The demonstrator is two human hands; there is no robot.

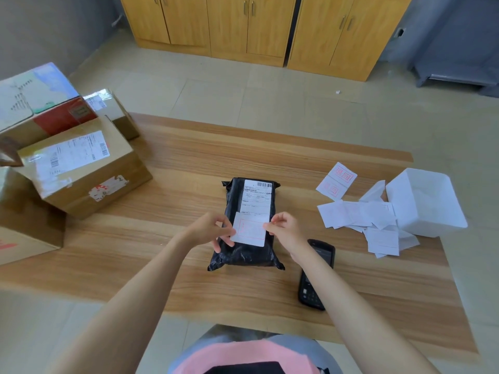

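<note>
- The white sticker [249, 230], printed with a red box, sits between the fingers of both hands, over the near half of the black parcel [247, 228].
- The left hand [212, 230] pinches the sticker's left edge, fingers curled around it.
- The right hand [283, 230] pinches the right edge with thumb and forefinger.
- The parcel lies flat on the wooden table [172, 184], its shipping label [257, 197] just beyond the fingertips.
- A black handheld scanner [314, 282] lies under the right wrist.
- Loose sticker sheets [359, 214] and a white box [426, 201] lie further right of the right fingers.
- Cardboard boxes [78, 166] stand well left of the left fingers.
</note>
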